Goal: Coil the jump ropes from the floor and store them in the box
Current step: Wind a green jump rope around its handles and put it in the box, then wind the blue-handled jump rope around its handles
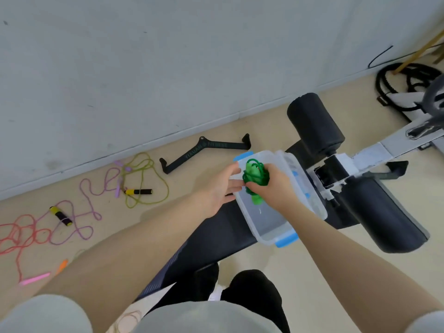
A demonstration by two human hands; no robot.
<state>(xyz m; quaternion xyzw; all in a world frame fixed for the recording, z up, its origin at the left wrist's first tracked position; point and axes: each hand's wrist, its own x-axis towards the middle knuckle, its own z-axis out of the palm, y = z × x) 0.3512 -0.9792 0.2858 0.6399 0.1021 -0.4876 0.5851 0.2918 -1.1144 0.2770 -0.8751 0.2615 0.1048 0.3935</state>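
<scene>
Fingers (260, 175) of the right hand (276, 188) are clamped on a coiled green rope (255, 177), holding it over the open box (269, 227). The rope's green handles poke down below the fist into the box. The left hand (216, 188) is just left of the coil, its fingers (234, 183) straight and slightly spread, their tips at the box's left rim and close to the rope; whether they touch it cannot be told.

The box is clear plastic with blue clips and sits on the black padded surface (216, 234) of a gym bench. Its lid (302, 186) lies against its right side.

On the floor (192, 188) to the left, along the wall (144, 68), three more ropes lie loose: a yellow-green rope (153, 175) with black and yellow handles, a purple rope (91, 203) tangled across it, and a red rope (21, 234) at the far left with pink and orange handles nearer the camera. A black bar handle (204, 151) lies on the floor beyond the box.
</scene>
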